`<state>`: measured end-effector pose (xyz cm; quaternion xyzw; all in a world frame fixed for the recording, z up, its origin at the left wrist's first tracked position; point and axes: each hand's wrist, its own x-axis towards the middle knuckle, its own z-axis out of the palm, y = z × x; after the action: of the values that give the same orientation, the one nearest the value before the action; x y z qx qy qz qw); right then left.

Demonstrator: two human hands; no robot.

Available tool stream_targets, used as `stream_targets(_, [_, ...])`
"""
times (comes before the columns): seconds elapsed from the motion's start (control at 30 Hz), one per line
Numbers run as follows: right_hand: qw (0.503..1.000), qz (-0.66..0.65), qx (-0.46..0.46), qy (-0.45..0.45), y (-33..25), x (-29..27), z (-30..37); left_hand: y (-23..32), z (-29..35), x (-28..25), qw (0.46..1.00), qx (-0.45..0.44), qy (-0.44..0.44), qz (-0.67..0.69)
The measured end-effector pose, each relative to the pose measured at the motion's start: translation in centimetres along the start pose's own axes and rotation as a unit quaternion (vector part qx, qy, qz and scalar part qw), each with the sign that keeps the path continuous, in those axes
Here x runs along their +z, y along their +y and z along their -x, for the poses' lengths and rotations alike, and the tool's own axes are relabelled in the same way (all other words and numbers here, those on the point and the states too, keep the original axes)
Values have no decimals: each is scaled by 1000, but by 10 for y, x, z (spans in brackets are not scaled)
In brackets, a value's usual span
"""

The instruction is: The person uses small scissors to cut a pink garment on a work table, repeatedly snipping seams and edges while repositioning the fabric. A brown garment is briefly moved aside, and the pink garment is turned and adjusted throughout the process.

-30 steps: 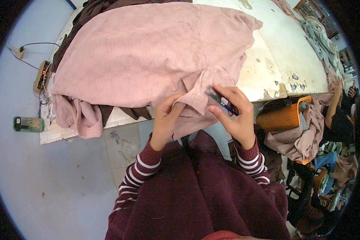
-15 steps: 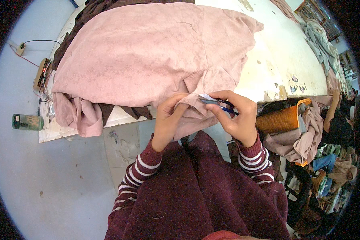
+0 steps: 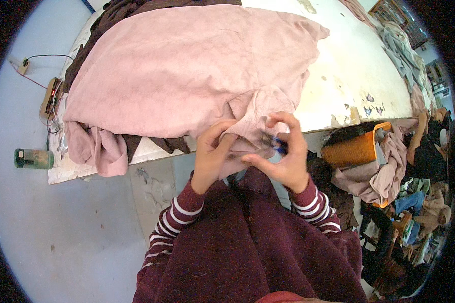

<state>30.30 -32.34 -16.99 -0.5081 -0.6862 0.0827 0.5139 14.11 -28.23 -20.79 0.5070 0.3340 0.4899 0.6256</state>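
White, chipped worktable [image 3: 369,70]: one, steady beneath the cloth as you stand at its near edge.
Broad pale pink, seamed cloth [image 3: 172,76]: one large piece spread before you, lying where it lay half a second ago, a gathered fold at the table's near edge between your hands.
Dark brown cloth [image 3: 141,11]: visible beyond and below the pink; one piece or two, you cannot tell.
Orange, woven-look plastic basket [image 3: 351,149]: one, near the table's edge to your right, more pink cloth draped over it.
Left hand [image 3: 211,151]: one of your two, unmoved, thumb and fingers pinched on the pink fold.
Right hand [image 3: 291,159]: the other, newly spread, thumb and forefinger wide apart in a C, remaining fingers curled on the snips.
Translucent green bottle [image 3: 34,158]: one, at the table's left end.
Small metal snips with blue handles [image 3: 279,146]: one pair, now lower and blurred, the blades away from your left fingertips; contact with the cloth is unclear. It looks like a regrip, with the held spot unchanged.
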Motion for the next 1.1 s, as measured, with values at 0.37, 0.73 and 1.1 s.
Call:
stream_targets(0.37, [890,-328,312,-49,41,-20,-3,4,-6,-11,997,49,13,66])
stream_targets(0.73, [954,-179,200,-131,2,-29,-16,2,-5,-3,997,53,19,57])
stream_targets(1.1, [982,-58,134,-123,-2,-30,-23,4,-4,-1,998,45,21,44])
